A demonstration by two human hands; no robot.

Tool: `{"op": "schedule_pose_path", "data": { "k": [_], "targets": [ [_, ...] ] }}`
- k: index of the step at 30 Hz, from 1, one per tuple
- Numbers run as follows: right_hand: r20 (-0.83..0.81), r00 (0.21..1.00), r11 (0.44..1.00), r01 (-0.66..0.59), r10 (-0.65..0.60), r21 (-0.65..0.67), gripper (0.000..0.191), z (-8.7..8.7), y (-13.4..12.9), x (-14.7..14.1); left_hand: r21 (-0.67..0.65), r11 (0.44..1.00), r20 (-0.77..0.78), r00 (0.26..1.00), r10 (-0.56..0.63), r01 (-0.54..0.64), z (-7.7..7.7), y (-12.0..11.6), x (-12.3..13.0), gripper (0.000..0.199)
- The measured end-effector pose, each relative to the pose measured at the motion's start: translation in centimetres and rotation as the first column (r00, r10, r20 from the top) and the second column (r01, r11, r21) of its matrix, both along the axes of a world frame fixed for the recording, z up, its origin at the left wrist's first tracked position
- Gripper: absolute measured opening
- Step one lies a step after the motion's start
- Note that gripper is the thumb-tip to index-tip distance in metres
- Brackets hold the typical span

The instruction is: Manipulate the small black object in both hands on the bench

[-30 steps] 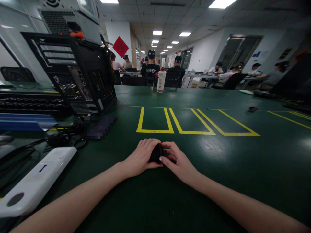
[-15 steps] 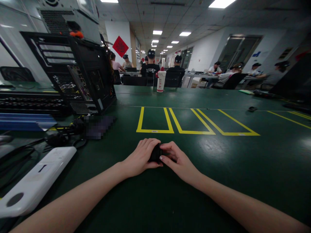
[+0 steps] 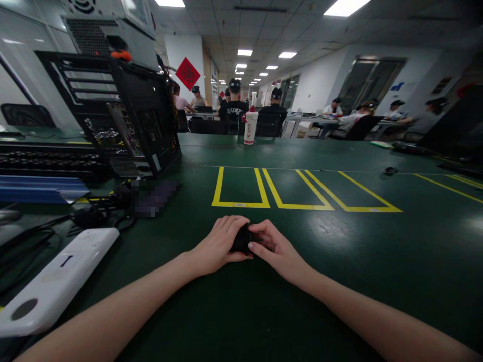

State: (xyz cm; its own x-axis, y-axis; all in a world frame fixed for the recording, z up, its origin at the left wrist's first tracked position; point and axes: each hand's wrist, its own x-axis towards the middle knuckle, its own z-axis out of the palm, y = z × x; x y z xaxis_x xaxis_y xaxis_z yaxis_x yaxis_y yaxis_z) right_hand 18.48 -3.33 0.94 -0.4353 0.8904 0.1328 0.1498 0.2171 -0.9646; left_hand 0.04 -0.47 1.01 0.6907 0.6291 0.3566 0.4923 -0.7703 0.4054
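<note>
Hands (image 3: 216, 242) around black object (image 3: 240, 241), tape labels (image 3: 240, 205) illegible

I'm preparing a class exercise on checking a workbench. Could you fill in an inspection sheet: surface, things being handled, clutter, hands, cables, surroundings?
Surface: green tabletop with yellow tape outlines.
Things handled: small black object, mostly covered; identity unclear.
Clutter: white device, blue piece and black computer case at left; white-and-red bottle upright near the far edge.
Hands: left hand wraps around the black object; right hand touches its right end.
Cables: black cables tangled at left, beside the white device.
Surroundings: people seated beyond the table; ceiling lights on.
</note>
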Motion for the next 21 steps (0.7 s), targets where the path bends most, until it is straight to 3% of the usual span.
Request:
{"op": "schedule_pose_path", "data": {
  "k": [8,15,21],
  "targets": [
    [0.070,0.996,0.997,0.064,-0.062,-0.030,0.029,-0.09,0.37,0.01,-0.006,1.000,-0.017,1.000,-0.005,0.004,0.69,-0.22,0.01,0.056],
    [-0.027,0.999,0.999,-0.022,0.021,-0.034,0.026,0.02,0.12,0.10,0.012,1.000,-0.001,1.000,-0.004,0.004,0.32,-0.09,-0.02,0.057],
    [-0.042,0.999,0.999,0.020,-0.022,-0.045,0.021,-0.39,0.41,0.09,0.017,1.000,-0.005,1.000,0.001,-0.001,-0.15,0.15,-0.05,0.061]
  ]
}}
